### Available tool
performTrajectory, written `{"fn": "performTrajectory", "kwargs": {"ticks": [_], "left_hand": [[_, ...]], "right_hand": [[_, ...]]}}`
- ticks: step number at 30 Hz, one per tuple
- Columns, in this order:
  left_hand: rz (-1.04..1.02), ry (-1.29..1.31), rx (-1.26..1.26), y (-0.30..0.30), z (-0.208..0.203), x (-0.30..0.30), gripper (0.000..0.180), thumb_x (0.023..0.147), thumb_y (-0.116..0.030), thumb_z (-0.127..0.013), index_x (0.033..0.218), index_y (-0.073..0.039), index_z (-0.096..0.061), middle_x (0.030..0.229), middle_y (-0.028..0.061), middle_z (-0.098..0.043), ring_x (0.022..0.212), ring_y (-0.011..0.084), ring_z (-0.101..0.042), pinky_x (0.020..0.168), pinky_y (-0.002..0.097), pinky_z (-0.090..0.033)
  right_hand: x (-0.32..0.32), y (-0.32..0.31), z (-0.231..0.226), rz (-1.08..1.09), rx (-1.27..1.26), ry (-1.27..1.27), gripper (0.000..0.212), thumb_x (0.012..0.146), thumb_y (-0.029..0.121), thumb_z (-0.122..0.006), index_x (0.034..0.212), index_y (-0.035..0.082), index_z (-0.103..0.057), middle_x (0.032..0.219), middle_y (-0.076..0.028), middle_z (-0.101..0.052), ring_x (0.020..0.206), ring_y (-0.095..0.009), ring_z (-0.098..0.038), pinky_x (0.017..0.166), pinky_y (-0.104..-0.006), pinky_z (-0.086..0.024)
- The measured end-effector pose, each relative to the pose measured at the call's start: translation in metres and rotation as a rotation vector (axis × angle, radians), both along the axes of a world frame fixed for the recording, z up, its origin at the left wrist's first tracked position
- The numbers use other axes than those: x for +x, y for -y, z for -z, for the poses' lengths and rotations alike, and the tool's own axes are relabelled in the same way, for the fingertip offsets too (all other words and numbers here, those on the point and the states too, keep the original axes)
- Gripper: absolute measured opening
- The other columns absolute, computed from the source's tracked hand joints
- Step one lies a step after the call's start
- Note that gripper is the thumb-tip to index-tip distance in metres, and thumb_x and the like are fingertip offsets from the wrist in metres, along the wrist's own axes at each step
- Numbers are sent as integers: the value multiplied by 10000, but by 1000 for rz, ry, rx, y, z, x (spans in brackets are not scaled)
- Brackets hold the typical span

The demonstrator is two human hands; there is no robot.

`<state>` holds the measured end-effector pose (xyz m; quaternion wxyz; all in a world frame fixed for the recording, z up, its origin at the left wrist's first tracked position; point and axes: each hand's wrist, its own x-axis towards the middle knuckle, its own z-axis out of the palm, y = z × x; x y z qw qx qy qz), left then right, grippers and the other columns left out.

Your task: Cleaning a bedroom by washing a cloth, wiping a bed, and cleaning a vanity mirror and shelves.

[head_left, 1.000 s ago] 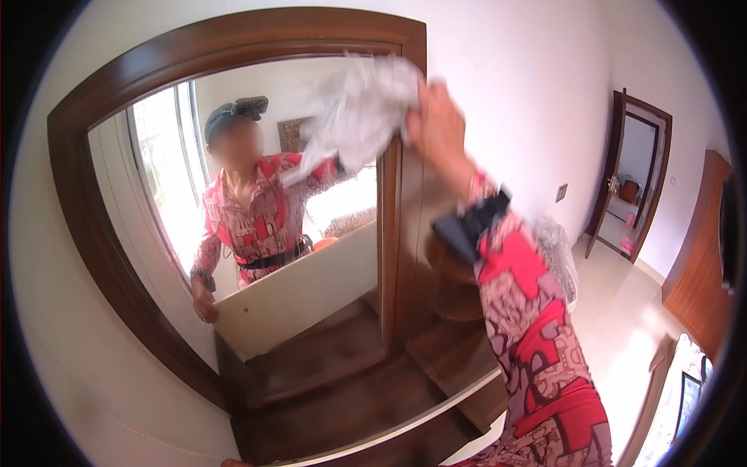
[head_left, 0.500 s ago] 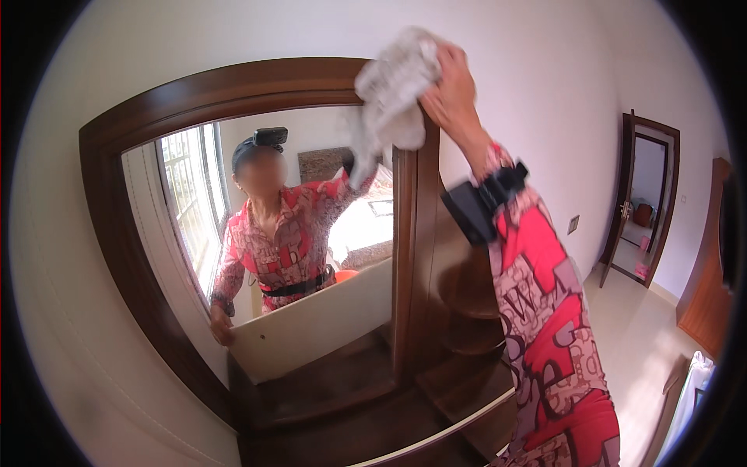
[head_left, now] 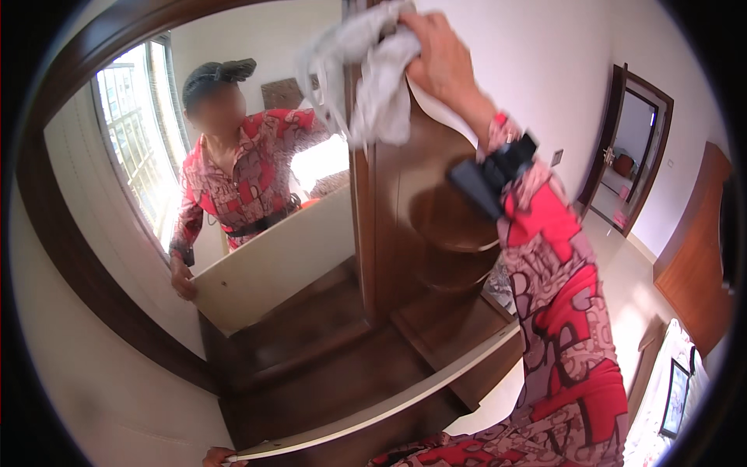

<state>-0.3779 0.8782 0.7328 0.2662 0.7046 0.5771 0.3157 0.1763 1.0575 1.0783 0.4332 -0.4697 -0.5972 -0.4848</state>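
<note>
My right hand [head_left: 443,62] is raised at the top, its fingers closed on a crumpled greyish-white cloth [head_left: 385,86]. The cloth hangs blurred against the right side of a large mirror [head_left: 257,86] and its dark brown wooden frame [head_left: 43,202]. At the lower left, the fingers of my left hand [head_left: 220,457] curl over the end of a long panel with a pale edge [head_left: 389,409]; most of that hand is cut off by the picture's edge. The mirror reflects me, the panel's cream face and a hand at its corner.
Below the mirror is a dark wooden dresser top [head_left: 311,389]. Rounded corner shelves [head_left: 455,226] stand to its right. Farther right are an open door [head_left: 615,148], a brown wooden panel [head_left: 696,257] and a white-covered surface holding a dark-framed item [head_left: 675,398].
The view has tipped downward, so the mirror sits higher and my left hand on the panel now shows. My right hand and the cloth are still at the mirror's right side.
</note>
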Motion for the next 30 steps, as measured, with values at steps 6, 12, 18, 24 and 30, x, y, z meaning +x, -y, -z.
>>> {"fn": "performTrajectory", "kwargs": {"ticks": [6,12,18,24,30], "left_hand": [[25,100,-125,-15,1,4,209,671,32,-681,862,-31,-624,822,90,-615,749,202,-573,657,303,-466],[-15,-31,-120,-14,0,-18,215,682,23,-677,886,-30,-633,829,87,-624,765,202,-575,675,303,-460],[-40,-29,-161,-27,1,-9,193,702,-3,-678,887,-32,-633,852,82,-629,794,188,-568,692,300,-450],[-113,6,-70,-27,24,-28,254,541,46,-695,767,-13,-596,739,73,-570,731,195,-543,667,308,-420],[-104,-16,-127,-12,30,-28,266,538,78,-675,773,-13,-591,770,59,-573,761,176,-540,694,294,-419]], "right_hand": [[30,6,136,87,-119,-114,460,559,-28,-589,991,80,-476,938,-138,-464,785,-339,-519,663,-428,-450],[90,23,251,344,-562,-321,352,628,97,-602,975,102,-543,921,-155,-547,813,-364,-568,695,-428,-478],[159,18,242,451,-569,-1004,289,696,232,-556,818,-17,-640,896,-267,-601,911,-359,-593,766,-407,-489],[43,28,263,463,-919,-161,232,692,153,-567,858,18,-656,920,-192,-576,836,-388,-585,733,-423,-486],[7,32,261,-139,-712,-476,241,644,85,-550,850,-4,-635,849,-193,-573,802,-353,-585,724,-408,-470]]}}
